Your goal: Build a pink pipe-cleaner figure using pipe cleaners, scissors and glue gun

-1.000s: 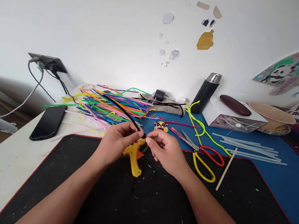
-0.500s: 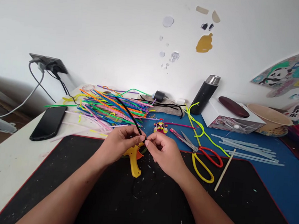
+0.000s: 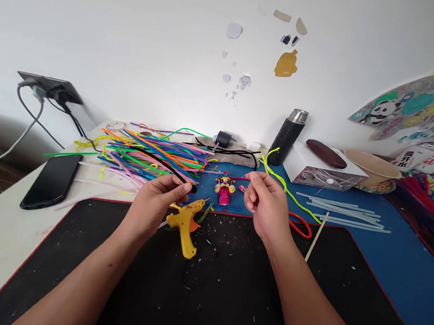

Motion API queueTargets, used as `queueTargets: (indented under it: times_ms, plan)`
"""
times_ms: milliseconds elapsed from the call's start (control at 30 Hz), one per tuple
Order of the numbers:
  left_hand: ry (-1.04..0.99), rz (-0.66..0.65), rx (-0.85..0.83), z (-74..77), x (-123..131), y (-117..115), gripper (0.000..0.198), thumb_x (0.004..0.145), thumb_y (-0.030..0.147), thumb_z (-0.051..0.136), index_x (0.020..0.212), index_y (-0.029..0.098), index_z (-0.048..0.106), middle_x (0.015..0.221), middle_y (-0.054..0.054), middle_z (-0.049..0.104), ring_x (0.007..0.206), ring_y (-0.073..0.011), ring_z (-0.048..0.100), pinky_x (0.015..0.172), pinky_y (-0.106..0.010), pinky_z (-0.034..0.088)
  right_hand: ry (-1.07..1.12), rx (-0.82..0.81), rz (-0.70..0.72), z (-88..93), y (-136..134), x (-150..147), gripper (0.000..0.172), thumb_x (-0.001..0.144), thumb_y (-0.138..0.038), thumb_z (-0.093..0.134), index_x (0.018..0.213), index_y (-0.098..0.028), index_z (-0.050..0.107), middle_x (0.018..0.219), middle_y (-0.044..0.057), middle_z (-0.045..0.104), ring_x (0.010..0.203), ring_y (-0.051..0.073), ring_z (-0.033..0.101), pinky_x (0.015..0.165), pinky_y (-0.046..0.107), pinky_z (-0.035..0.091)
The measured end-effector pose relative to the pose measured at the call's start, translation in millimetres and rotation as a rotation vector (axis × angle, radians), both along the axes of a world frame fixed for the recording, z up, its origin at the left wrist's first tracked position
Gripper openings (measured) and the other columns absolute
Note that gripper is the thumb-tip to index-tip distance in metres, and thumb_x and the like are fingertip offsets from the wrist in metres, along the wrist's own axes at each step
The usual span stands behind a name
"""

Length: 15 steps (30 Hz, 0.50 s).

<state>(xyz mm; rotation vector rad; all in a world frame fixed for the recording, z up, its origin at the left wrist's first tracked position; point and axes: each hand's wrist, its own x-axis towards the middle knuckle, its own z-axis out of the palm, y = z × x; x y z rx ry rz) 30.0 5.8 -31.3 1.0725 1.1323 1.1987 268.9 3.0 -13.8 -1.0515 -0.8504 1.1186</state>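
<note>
My left hand (image 3: pixel 157 198) pinches a black pipe cleaner (image 3: pixel 160 161), whose near end is curled into a small dark knob at the fingertips. The stem runs up and left over a colourful pile. Apart from it, my right hand (image 3: pixel 268 201) is raised with thumb and fingers closed; I cannot make out anything between them. Between the hands stands a small figure (image 3: pixel 225 190) with a magenta body and yellow-and-black head. A yellow glue gun (image 3: pixel 186 227) lies on the black mat below the left hand. Scissors with a red handle (image 3: pixel 302 225) are partly hidden behind my right hand.
Pipe cleaners (image 3: pixel 157 153) of many colours lie heaped at the back left, near a phone (image 3: pixel 52 182). A dark flask (image 3: pixel 288 137), a white box (image 3: pixel 324 166), a bowl (image 3: pixel 370 164), clear glue sticks (image 3: pixel 344 212) and a wooden stick (image 3: pixel 317 236) occupy the right.
My hands have drawn apart. The right has let go of the black pipe cleaner and moved up and right; the left still holds it. The view has turned slightly right, uncovering the glue gun and figure.
</note>
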Motion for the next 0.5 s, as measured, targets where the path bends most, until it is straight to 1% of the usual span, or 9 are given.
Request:
queueTargets:
  times_ms: [167, 333, 500]
  plan:
    - [-0.002, -0.022, 0.008, -2.1, 0.2, -0.2, 0.041, 0.072, 0.053, 0.097, 0.072, 0.019, 0.074, 0.069, -0.001, 0.071, 0.064, -0.0133, 0.057, 0.063, -0.025, 0.044, 0.0, 0.008, 0.028, -1.6, -0.8, -1.6, 0.034, 0.083, -0.049, 0.087, 0.083, -0.019, 0.072, 0.051, -0.009, 0.046, 0.04, 0.007, 0.04, 0.039, 0.021, 0.027]
    - [-0.021, -0.03, 0.011, -0.7, 1.9, -1.1, 0.041, 0.071, 0.053, 0.097, 0.071, 0.019, 0.074, 0.068, 0.0, 0.071, 0.063, -0.013, 0.056, 0.063, -0.025, 0.043, 0.001, 0.008, 0.034, -3.1, -0.9, -3.0, 0.032, 0.085, -0.048, 0.086, 0.083, -0.019, 0.072, 0.051, -0.009, 0.046, 0.04, 0.007, 0.041, 0.039, 0.02, 0.027]
    - [-0.048, -0.035, 0.007, -1.7, 2.0, -1.7, 0.038, 0.073, 0.05, 0.097, 0.071, 0.019, 0.074, 0.068, 0.0, 0.07, 0.062, -0.0127, 0.055, 0.063, -0.025, 0.042, 0.0, -0.013, 0.046, -2.0, -2.7, -5.3, 0.033, 0.084, -0.048, 0.087, 0.083, -0.019, 0.072, 0.051, -0.009, 0.046, 0.04, 0.006, 0.04, 0.039, 0.02, 0.027]
